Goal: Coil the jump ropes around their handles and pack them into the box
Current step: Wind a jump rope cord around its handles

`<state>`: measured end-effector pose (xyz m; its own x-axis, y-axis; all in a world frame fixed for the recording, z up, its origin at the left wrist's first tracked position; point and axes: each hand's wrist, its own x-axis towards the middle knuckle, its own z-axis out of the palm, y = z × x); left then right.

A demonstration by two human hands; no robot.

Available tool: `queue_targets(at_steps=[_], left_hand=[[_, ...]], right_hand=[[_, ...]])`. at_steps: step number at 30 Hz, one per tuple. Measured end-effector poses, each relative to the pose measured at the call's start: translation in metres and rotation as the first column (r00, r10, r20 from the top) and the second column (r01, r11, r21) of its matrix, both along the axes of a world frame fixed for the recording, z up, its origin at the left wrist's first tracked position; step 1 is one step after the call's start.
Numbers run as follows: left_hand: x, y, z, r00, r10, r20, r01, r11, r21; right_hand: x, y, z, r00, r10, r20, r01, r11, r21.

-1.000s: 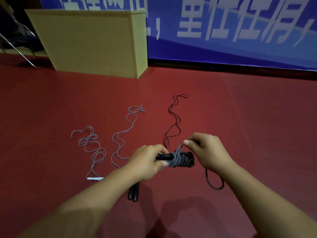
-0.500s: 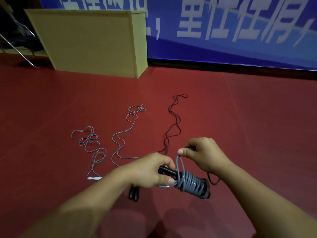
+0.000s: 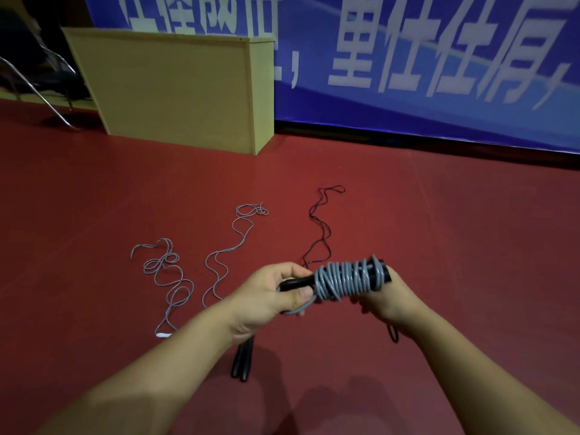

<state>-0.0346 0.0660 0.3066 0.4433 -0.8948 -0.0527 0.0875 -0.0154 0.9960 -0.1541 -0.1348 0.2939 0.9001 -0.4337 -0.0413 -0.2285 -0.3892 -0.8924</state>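
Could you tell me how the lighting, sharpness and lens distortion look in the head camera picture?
Head view: dim, with soft shadows of the arms on the red floor; wide-angle bending tilts the blue banner, and its characters look soft; the grey rope coil, between the left hand and right hand, is fairly sharp with small highlights.

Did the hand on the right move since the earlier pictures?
Yes. The right hand dropped from above the grey coiled rope to beneath it, closer to the camera, judged against the black rope lying still on the floor.
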Motion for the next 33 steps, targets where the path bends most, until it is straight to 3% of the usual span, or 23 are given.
queue_targets(at_steps=[5, 8, 12, 19, 25, 33], left_hand=[[0.002, -0.007, 0.0, 0.94, 0.285, -0.19, -0.291, 0.957, -0.003], [0.01, -0.007, -0.008, 0.899, 0.437, -0.032, -0.435, 0.899, 0.047], [0.019, -0.005, -0.019, 0.84, 0.519, 0.158, -0.536, 0.839, 0.094], [0.019, -0.005, -0.027, 0.781, 0.447, 0.437, -0.531, 0.842, 0.089], [0.02, -0.006, -0.028, 0.674, 0.432, 0.599, -0.582, 0.81, 0.07], [0.024, -0.003, -0.027, 0.589, 0.301, 0.75, -0.568, 0.814, 0.119]], right_hand=[[0.007, 0.021, -0.001, 0.994, 0.087, -0.062, -0.096, 0.984, -0.148], [0.007, 0.042, 0.005, 0.974, 0.209, -0.086, -0.224, 0.943, -0.245], [0.007, 0.059, 0.008, 0.956, 0.256, -0.141, -0.29, 0.889, -0.354], [0.004, 0.068, 0.01, 0.934, 0.297, -0.196, -0.343, 0.9, -0.268], [0.005, 0.073, 0.007, 0.933, 0.309, -0.184, -0.332, 0.937, -0.107], [0.005, 0.065, 0.019, 0.943, 0.202, -0.262, -0.282, 0.905, -0.317]])
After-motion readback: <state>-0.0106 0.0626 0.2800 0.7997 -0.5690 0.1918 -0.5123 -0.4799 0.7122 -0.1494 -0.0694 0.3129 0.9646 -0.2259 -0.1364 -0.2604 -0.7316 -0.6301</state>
